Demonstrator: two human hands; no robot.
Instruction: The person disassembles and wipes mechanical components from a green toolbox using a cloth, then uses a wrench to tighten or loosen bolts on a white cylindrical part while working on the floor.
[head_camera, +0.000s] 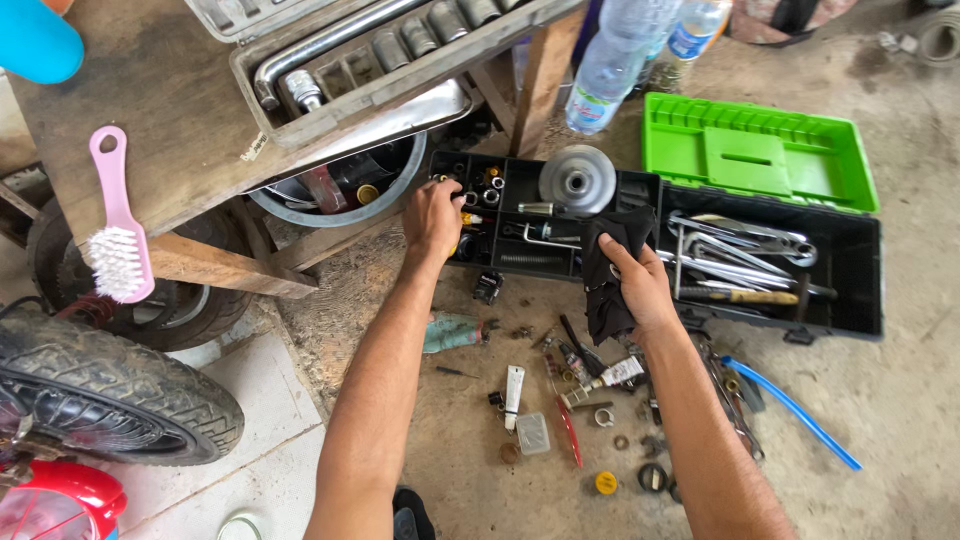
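Two bare hands are at work over our black parts tray, which sits on the concrete floor. Our left hand reaches into the left compartments of the tray, fingers bent down among the small metal pieces; we cannot tell if it pinches one of them. Our right hand is closed on a black cloth, which hangs down over the front edge of the tray. A round metal disc rests on the tray just above the cloth. To the right, the open toolbox with a green lid holds wrenches. Near our forearms, small parts lie spread on the floor, among them a white tube. A pink brush lies on the wooden bench at left.
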